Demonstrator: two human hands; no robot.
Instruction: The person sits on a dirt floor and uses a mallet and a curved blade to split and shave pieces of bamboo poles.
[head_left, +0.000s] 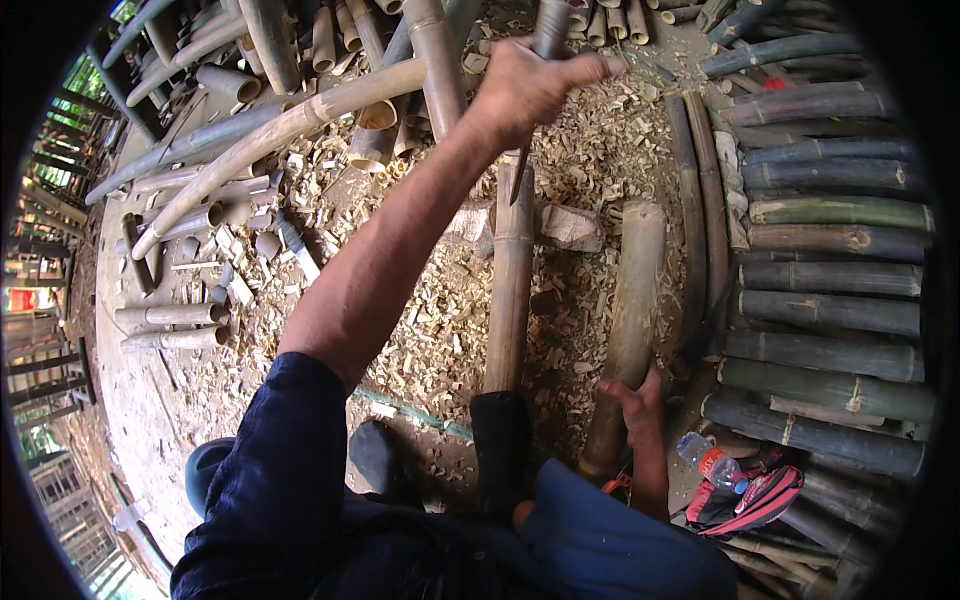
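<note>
Bamboo pole (632, 300): lay on the shavings (440, 330), just beside a second pole (510, 270) pinned under a dark shoe (500, 450). Was gripped near its close end by the right hand (635, 400), fingers wrapped round it. Left hand (525, 85) was raised high, closed on what looked like a long knife (520, 170), blade pointing down over the second pole. Red bag (750, 495) lay near the right hand.

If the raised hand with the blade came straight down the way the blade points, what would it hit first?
Most likely the upright bamboo pole in the middle: the knife held by the left hand points down at the pole's upper end. Depth is hard to judge, so it might pass just beside it into the wood chips.
</note>
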